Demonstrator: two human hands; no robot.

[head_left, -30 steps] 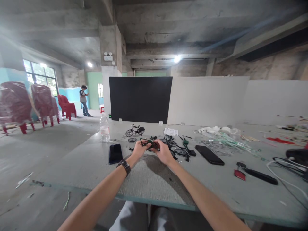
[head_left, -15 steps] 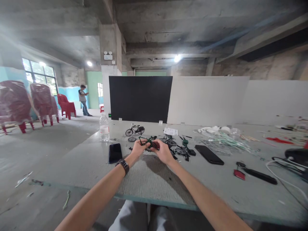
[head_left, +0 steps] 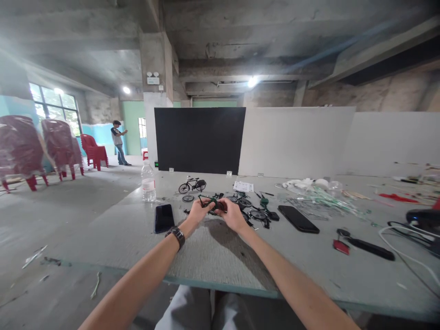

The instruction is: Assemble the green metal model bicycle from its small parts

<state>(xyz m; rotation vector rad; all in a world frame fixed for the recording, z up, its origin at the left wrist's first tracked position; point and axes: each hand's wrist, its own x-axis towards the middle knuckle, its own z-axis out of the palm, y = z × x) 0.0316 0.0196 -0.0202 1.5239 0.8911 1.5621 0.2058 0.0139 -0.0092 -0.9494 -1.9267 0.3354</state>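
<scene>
My left hand [head_left: 198,211] and my right hand [head_left: 232,214] are stretched out over the grey table [head_left: 213,256]. Both pinch a small green-and-black model bicycle frame [head_left: 212,203] between them, fingers closed on it, just above the tabletop. A black watch sits on my left wrist. A finished black model bicycle [head_left: 192,185] stands behind my hands. Loose wheels and bicycle parts [head_left: 254,211] lie just right of my right hand.
A black phone [head_left: 162,217] lies left of my hands, another phone [head_left: 298,219] to the right. A water bottle [head_left: 148,183], clear plastic bags [head_left: 318,195], a black tool with a red piece [head_left: 364,247] and cables [head_left: 409,240] are about. Red chairs and a standing person [head_left: 118,142] are far left.
My hands stay in place and turn the small frame a little; its green bars now stand slightly higher between my fingers. The view has dipped slightly.
</scene>
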